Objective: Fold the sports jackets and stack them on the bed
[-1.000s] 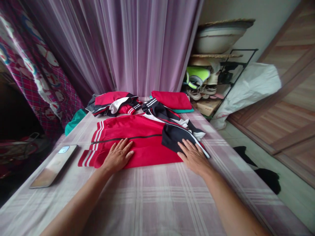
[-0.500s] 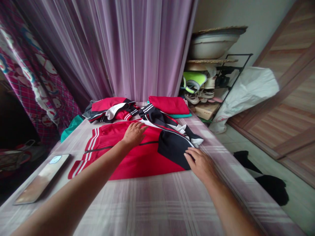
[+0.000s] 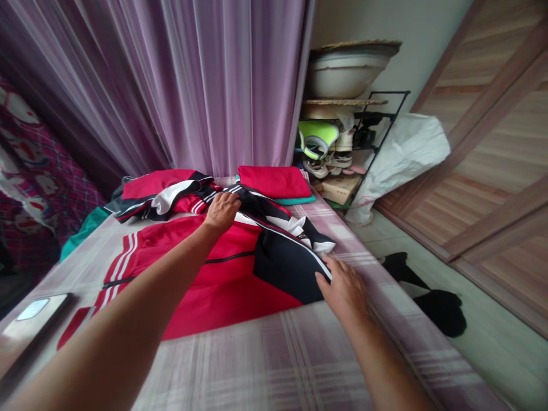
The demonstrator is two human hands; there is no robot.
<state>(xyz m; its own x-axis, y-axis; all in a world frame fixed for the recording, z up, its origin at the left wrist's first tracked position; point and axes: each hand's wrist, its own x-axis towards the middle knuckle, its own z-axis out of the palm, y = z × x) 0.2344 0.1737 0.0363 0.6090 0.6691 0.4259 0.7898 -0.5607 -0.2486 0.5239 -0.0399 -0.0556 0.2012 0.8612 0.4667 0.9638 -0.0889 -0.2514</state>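
Note:
A red and navy track jacket (image 3: 222,291) lies spread on the bed, its striped hem to the left and one navy sleeve running back along the right side. My left hand (image 3: 222,212) is at the striped cuff end of that sleeve, with its fingers closed over the cloth. My right hand (image 3: 343,288) pinches the navy part at the near right edge, by the white piping, thumb on one side and fingers on the other. The left fingertips are partly hidden by the hand's back.
Behind the jacket are a crumpled jacket (image 3: 160,191) and a folded red garment (image 3: 274,181) on a teal one. A phone (image 3: 34,328) lies at left. Beyond the bed's right edge stand a shoe rack (image 3: 377,134) and a white bag (image 3: 398,162); dark cloth (image 3: 436,311) is on the floor.
My left hand has moved from the jacket's red front to the sleeve's cuff end. My right hand has closed on the navy edge. The view has turned right.

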